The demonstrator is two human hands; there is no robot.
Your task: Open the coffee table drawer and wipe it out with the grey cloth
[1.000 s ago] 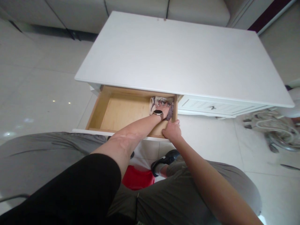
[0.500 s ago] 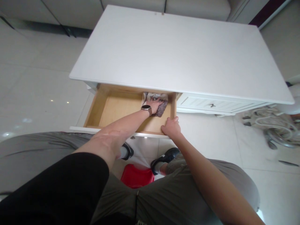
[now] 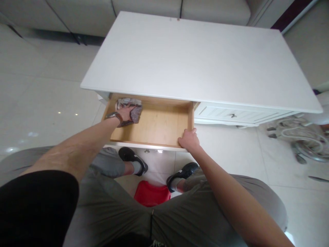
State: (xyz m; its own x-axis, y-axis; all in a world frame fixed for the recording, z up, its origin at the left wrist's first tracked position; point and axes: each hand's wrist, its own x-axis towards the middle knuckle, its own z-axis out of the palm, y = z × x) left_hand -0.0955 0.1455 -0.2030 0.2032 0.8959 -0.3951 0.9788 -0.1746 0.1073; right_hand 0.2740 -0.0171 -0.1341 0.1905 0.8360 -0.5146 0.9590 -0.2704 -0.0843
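A wooden drawer (image 3: 164,127) is pulled out from the white coffee table. In its left rear part lies a folded, greyish-purple cloth (image 3: 136,114). My left hand (image 3: 125,113), with a watch on the wrist, presses down on this cloth, its fingers spread over the fabric and partly sunk into its folds. At the drawer's front right corner my right hand (image 3: 189,139) grips the edge, thumb on the inner side and fingers round the outer side wall. A small knob (image 3: 146,151) shows on the drawer front.
The white tabletop (image 3: 200,65) spreads above the drawer, with a closed second drawer (image 3: 228,113) to the right. A grey sofa (image 3: 149,8) stands behind. A red plastic object (image 3: 152,193) sits between my feet. Hoses and metal parts (image 3: 303,137) lie on the right floor.
My left hand has slid the cloth from the drawer's right side to its left rear part. My right hand keeps its hold on the corner.
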